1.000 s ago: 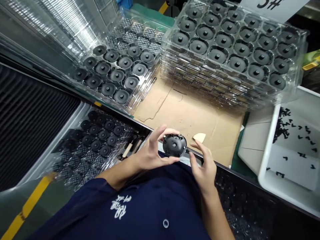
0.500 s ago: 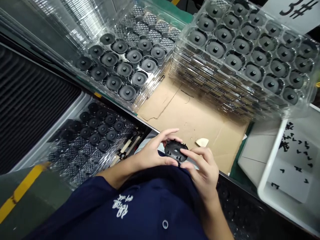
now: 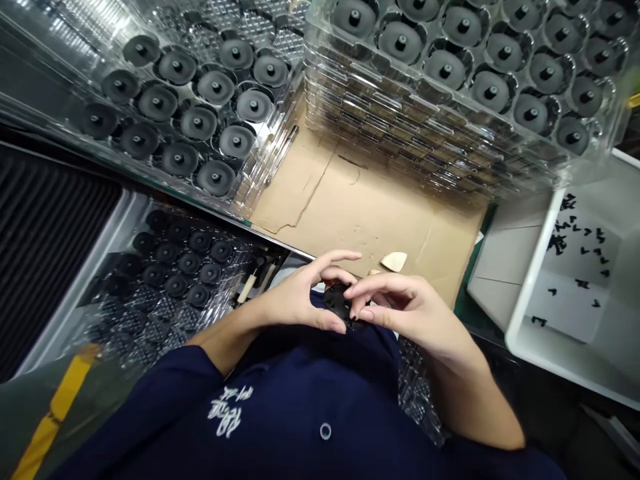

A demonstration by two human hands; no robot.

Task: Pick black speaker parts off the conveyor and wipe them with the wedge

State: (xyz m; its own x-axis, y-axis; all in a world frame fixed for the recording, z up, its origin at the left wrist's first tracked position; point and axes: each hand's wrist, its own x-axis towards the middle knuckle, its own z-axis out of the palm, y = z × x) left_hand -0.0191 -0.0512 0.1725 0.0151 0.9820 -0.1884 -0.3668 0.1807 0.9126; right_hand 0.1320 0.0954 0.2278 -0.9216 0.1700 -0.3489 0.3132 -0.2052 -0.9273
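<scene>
Cardboard (image 3: 370, 213) covers the bench between clear trays of black discs (image 3: 200, 127) and a white bin (image 3: 575, 347) at right. Near the person's chest, the left hand (image 3: 295, 303) and right hand (image 3: 410, 310) pinch a small black round part (image 3: 339, 301), fingers closed on its rim. It looks light, stiff and probably best held by its edge.

A flat brown cardboard sheet (image 3: 370, 213) covers the desk, bearing stacked clear plastic trays (image 3: 430, 140), a white plastic bin (image 3: 530, 340) and a small beige wedge (image 3: 394, 261).

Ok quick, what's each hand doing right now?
Left hand: closed on the black round part.
Right hand: fingertips pinching the same part.
</scene>
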